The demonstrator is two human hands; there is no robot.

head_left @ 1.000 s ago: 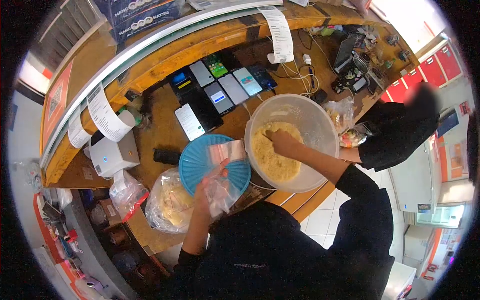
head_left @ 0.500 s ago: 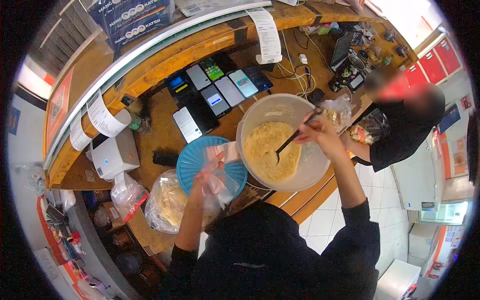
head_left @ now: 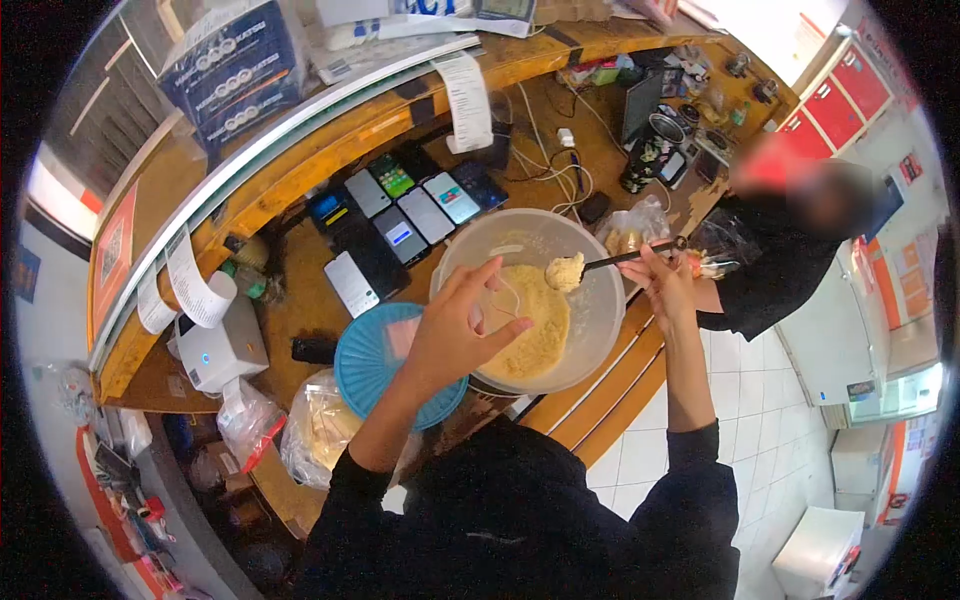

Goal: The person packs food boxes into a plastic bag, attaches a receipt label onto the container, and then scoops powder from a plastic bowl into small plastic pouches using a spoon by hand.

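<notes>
My right hand (head_left: 668, 290) grips a black long-handled spoon (head_left: 610, 262), its bowl heaped with pale yellow crumbly powder. The spoon is above a large translucent plastic tub (head_left: 598, 335), which has more of the yellow powder (head_left: 540, 345) in it. My left hand (head_left: 455, 330) is over the tub's near left side, thumb and fingers spread inside a thin clear plastic bag (head_left: 508, 298) whose rim shows faintly between them. Under my left forearm lies a ribbed blue lid (head_left: 362, 360) with a pinkish flat packet (head_left: 403, 336) on it.
Several phones (head_left: 352, 284) lie behind the lid. A white printer (head_left: 222, 350) stands at left, near a tied plastic bag (head_left: 318, 425). Another clear bag (head_left: 635, 225) sits right of the tub. A person in black (head_left: 775, 270) is at the right. Paper receipts (head_left: 465, 100) hang from the shelf.
My right hand has lifted the spoon out of the powder with a heaped scoop. My left hand has moved from above the lid to over the tub, spreading the bag's mouth.
</notes>
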